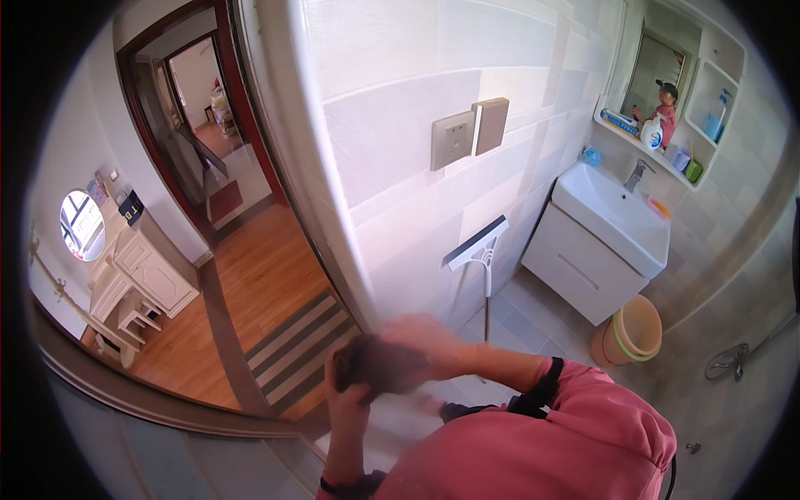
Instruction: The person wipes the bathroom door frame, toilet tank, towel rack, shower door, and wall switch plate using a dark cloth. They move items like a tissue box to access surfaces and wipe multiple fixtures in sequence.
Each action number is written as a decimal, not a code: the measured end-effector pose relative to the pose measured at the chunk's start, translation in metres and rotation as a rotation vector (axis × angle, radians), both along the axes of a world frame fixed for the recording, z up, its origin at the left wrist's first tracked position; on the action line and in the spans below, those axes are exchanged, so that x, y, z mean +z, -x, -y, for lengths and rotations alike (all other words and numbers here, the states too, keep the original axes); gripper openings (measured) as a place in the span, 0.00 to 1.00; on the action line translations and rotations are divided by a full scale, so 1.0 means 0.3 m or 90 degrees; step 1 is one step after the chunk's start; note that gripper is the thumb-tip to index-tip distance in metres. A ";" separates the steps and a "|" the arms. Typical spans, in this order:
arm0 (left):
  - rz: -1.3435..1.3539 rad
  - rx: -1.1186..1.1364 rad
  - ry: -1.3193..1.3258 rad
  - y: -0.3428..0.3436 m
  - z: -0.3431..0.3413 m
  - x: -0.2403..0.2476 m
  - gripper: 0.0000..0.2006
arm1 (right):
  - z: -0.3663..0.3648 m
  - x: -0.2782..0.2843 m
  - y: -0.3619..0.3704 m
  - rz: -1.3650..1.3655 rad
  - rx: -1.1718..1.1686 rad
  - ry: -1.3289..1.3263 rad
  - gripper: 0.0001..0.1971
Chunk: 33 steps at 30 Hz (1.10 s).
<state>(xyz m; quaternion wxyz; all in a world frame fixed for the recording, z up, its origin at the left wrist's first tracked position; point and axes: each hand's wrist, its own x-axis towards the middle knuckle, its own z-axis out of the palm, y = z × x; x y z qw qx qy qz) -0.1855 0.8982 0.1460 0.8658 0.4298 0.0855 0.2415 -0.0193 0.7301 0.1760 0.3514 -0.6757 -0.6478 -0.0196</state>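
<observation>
A dark brown, rounded object [379, 367], too blurred to name, is held up in front of my body at the bathroom doorway. My left hand [343, 385] is closed around its left side, with the thumb pressed on the near face. Over its upper right side is my right hand [429, 340], smeared by motion. Whether those fingers grip the object or something else cannot be made out. My pink sleeve [608, 408] covers the upper right arm.
A squeegee [477, 243] leans against the tiled wall just beyond my hands. Farther right stand a white washbasin [602, 212] and a plastic bucket [621, 333]. Left of the wall, a striped mat [292, 354] lies on the wooden floor, with a cream dressing table [158, 262] beyond.
</observation>
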 end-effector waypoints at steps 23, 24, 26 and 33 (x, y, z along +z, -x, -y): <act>0.069 -0.002 -0.666 -0.696 0.308 0.365 0.26 | 0.563 0.104 -0.781 -0.115 -0.295 -0.281 0.16; 0.056 -0.011 -0.642 -0.723 0.326 0.355 0.26 | 0.564 0.134 -0.803 -0.129 -0.322 -0.301 0.16; 0.026 -0.028 -0.602 -0.759 0.357 0.346 0.26 | 0.551 0.185 -0.836 -0.206 -0.397 -0.306 0.15; 0.042 -0.004 -0.525 -0.857 0.418 0.419 0.28 | 0.370 0.330 -0.954 -0.156 -0.328 -0.682 0.10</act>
